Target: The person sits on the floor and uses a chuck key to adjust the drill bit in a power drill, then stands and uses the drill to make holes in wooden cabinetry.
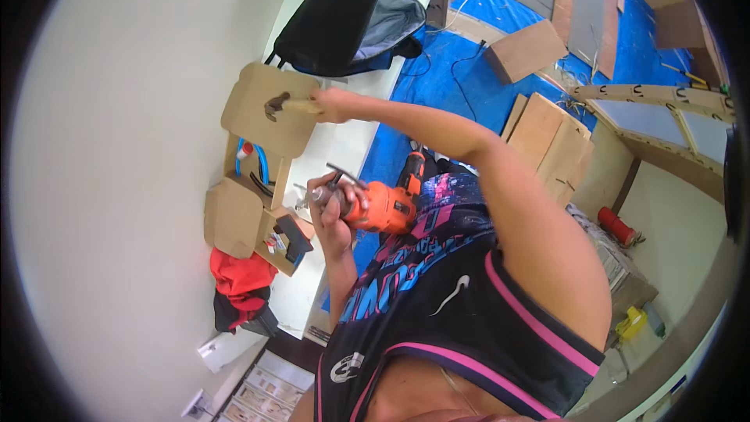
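Power drill (387,207): just R of the open cardboard box (244,113), by the person's waist, chuck end toward the box. Prob. heavy for its size, hard & stiff, not very fragile; casing maybe a bit slick. Best hold: rear grip + side bar, since wt likely sits in the body.

L hand (332,207), R of box: fingers curled round the drill's front end near the chuck, no real gap, clamped on it. Rear grip has no hand on it.

R hand (334,105), at the box's far flap: fist closed on the tan handle of what looks like a hammer (301,106), dark head over the flap. Touching cardboard or not, can't tell. Prob. head-heavy, rigid; hold along the handle.

Backpack (332,27) just beyond box; red cloth (238,272) just nearer than box, approx. touching distance.
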Tool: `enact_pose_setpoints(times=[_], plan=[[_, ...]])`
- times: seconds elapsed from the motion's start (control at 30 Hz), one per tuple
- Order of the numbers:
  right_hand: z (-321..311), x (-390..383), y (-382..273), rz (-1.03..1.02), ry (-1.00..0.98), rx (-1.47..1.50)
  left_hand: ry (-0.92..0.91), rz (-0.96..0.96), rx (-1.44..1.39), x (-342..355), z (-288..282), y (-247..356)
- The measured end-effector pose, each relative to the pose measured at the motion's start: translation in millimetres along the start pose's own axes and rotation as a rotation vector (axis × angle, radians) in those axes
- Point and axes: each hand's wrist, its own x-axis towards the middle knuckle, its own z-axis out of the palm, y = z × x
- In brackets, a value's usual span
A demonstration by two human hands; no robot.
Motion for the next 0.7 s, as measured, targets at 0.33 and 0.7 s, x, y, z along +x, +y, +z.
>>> enact_pose_setpoints(times=[0.33,0.7], plan=[[-169.8,-335.6,-94.2,0.459,0.471,0.181,-0.527,-0.053,-0.148,146.0,74.7,37.8],[-250.9,-489.0,-126.2,0.667,1.203,0.404,-0.639,-0.381,-0.174,245.4,324.1,-66.0]])
